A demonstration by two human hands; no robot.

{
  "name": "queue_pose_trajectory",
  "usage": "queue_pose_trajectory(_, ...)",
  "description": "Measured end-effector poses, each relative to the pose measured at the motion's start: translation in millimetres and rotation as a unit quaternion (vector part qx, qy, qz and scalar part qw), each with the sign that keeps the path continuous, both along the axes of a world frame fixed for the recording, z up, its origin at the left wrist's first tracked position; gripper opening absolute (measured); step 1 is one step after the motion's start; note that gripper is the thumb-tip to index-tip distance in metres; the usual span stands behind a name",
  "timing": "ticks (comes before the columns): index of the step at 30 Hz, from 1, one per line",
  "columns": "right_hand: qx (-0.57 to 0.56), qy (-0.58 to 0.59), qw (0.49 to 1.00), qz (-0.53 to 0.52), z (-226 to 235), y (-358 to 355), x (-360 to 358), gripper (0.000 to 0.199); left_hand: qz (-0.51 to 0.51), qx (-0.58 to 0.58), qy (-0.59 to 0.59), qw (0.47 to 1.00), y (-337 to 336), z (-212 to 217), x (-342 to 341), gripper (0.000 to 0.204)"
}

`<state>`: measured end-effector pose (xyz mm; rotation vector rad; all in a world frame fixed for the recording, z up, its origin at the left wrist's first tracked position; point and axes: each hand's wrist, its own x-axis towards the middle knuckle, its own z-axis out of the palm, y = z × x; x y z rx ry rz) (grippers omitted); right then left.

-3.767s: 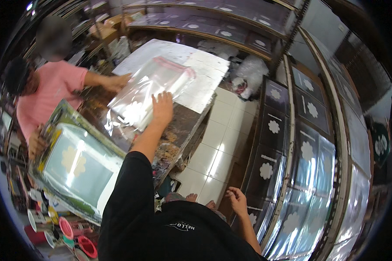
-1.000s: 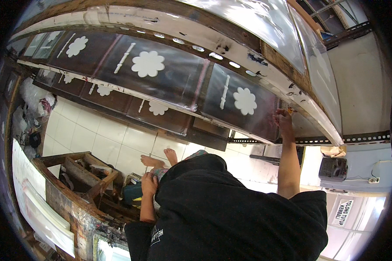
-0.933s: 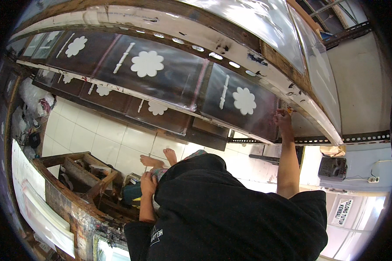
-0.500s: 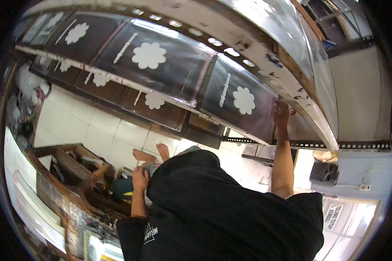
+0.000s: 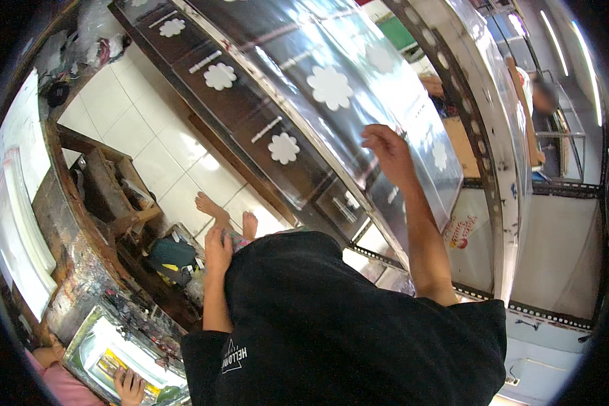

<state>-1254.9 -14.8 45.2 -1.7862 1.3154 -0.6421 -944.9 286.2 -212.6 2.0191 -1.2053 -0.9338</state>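
My right hand point(image 5: 389, 152) is raised over a rack shelf, with its fingers loosely bent and nothing visible in them. Just below it is a glossy clear plastic sheet point(image 5: 358, 115) printed with white flower shapes, and light glints off it. I cannot tell whether the fingertips touch the sheet. On the lower shelf are dark sheets point(image 5: 250, 108) bearing the same white flowers and thin white bars. Down by my leg, my left hand point(image 5: 218, 252) rests with its fingers laid against my thigh, holding nothing visible.
Perforated metal uprights point(image 5: 490, 135) frame the rack on the right. A stained workbench point(image 5: 91, 271) stands left, with a wooden compartment box point(image 5: 111, 193) beside it. At lower left, a co-worker in a pink sleeve point(image 5: 68, 386) has hands at a framed screen point(image 5: 88, 331). Another person stands at far right.
My right hand has moved away from the sheet's right end, leftward across the shelf. The view has turned, bringing the co-worker's hands into sight. My left hand stays by my leg.
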Motion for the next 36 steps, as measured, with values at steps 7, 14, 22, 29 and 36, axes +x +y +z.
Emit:
queue_pose_trajectory(7,0.016,-0.020,0.982,0.187,-3.1,-42.5,178.3,0.021,0.094,-0.024,-0.037,0.995,-16.1,42.7,58.1,0.028)
queue_pose_trajectory(14,0.109,-0.130,0.945,0.279,-18.3,-34.2,311.5,0.024,0.174,-0.068,-0.108,0.976,-44.9,113.6,153.7,0.033)
queue_pose_trajectory(22,0.183,-0.131,0.888,0.402,-64.7,-3.6,408.5,0.024,0.267,-0.124,-0.161,0.942,-50.5,153.1,215.3,0.034)
queue_pose_trajectory(29,0.232,-0.071,0.861,0.446,-98.1,2.9,440.9,0.022,0.361,-0.114,-0.211,0.901,-36.2,152.0,232.3,0.037)
queue_pose_trajectory(36,0.252,-0.003,0.801,0.542,-120.6,5.4,473.4,0.024,0.444,0.022,-0.327,0.834,-16.3,159.1,248.9,0.062)
